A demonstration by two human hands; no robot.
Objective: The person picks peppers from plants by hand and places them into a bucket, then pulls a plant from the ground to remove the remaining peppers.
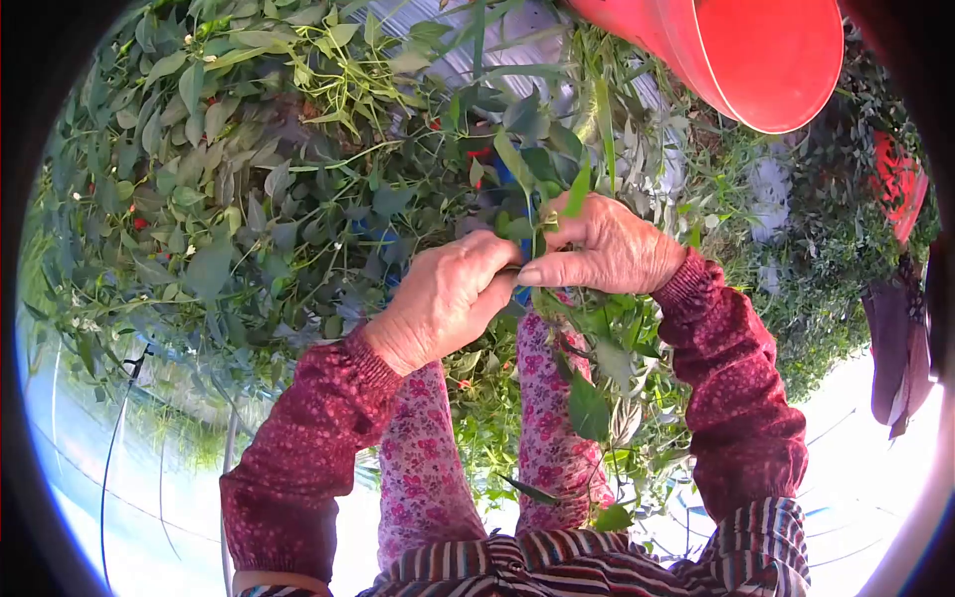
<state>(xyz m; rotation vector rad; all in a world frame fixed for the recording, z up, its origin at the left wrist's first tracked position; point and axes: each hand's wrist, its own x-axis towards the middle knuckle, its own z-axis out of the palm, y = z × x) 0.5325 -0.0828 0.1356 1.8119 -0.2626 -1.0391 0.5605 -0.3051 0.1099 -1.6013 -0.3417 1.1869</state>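
My left hand (443,294) and my right hand (612,244) meet over the foliage in the middle of the view. Between right thumb and fingers is a leafy green stem (537,234), with leaves both above and below the grip. The left hand's thumb and fingers press together against the right fingertips; whatever they pinch is hidden. Around both hands grow bushy pepper plants (209,264) with small white flowers and a few red fruits (139,223). Something blue (512,194) shows partly through the leaves behind the hands.
A red bucket (766,65) lies tilted at the upper right, its mouth towards me. Silvery sheeting (477,45) shows between the plant rows. Far right are another red object (895,189) and dark brown fabric (895,343). Thin wires or rods (114,448) rise at lower left.
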